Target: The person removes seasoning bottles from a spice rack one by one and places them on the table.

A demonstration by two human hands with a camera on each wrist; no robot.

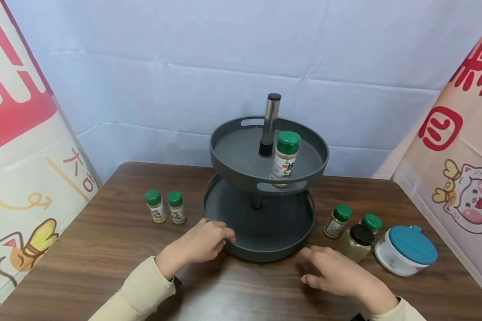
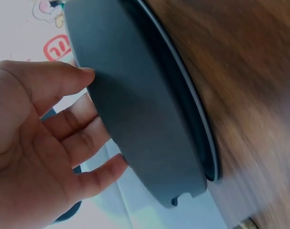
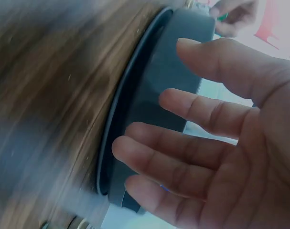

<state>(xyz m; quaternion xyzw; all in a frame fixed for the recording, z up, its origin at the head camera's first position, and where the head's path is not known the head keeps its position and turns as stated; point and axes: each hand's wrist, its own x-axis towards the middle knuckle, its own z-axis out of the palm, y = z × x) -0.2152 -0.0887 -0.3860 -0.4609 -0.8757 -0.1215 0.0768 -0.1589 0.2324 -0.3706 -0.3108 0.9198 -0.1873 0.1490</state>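
Note:
A dark grey two-tier turntable rack stands on the table, its round lower tray (image 1: pixel 261 255) below a round upper tray (image 1: pixel 234 171). My left hand (image 1: pixel 206 240) grips the front left rim of the lower tray. In the left wrist view, the thumb (image 2: pixel 63 81) presses the outer wall while the other fingers curl over the edge. My right hand (image 1: pixel 333 271) hovers by the tray's front right side, fingers spread and relaxed, holding nothing. On the upper tray stands a green-capped spice bottle (image 1: pixel 284 162) with a white label. The lower tray's visible floor is bare.
Two small green-capped spice bottles (image 1: pixel 156 209) stand left of the rack. To its right are two more green-capped bottles (image 1: pixel 334 225), a black-lidded jar (image 1: pixel 354 247) and a clear container with a blue lid (image 1: pixel 412 245). A steel post (image 1: pixel 270 118) rises through the upper tray.

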